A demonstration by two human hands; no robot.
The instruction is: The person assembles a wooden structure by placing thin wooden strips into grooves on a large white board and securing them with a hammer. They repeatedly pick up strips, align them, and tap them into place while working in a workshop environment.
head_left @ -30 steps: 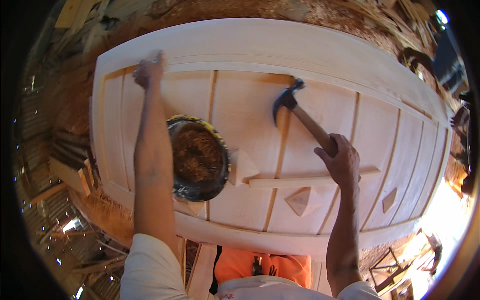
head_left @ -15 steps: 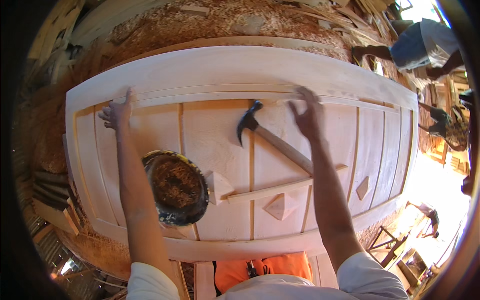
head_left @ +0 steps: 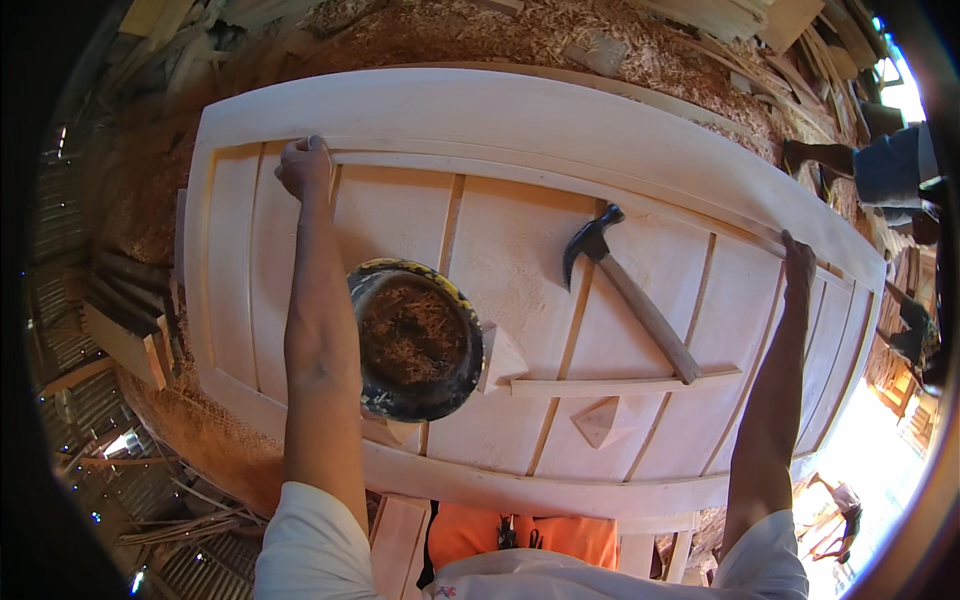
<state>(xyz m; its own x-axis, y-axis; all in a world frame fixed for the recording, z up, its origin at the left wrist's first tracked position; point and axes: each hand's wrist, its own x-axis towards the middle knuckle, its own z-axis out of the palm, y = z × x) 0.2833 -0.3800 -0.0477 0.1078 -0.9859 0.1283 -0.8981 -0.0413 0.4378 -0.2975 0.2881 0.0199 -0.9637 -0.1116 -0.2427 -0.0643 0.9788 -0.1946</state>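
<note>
Sawdust and shavings [head_left: 560,40] cover the ground beyond the door [head_left: 520,110], a pale unfinished wooden one lying flat before me with its panels up. Everything else I place from it. My left hand [head_left: 305,165] is at its far left, fingers curled down on the thin strip [head_left: 560,180] that runs along under the top rail. My right hand [head_left: 798,262] is at the far right, fingers pressed together and flat on the same strip where it meets the rail. Neither hand grips a tool.

On the door's middle panels lies the hammer [head_left: 630,290], head toward the far rail, handle slanting back to the right and resting on a loose batten [head_left: 625,384]. Left of it sits a round bowl [head_left: 415,338] full of shavings, touching a small wood block [head_left: 500,355]. A small pyramid-shaped piece [head_left: 598,420] lies nearer my body.

I judge I am seating the strip against the rail, both ends held down. The next move calls for keeping one end pinned while the other hand frees itself for the hammer, without letting the strip spring out of line.

Off the door's right end another person's leg [head_left: 880,170] stands among offcuts.
</note>
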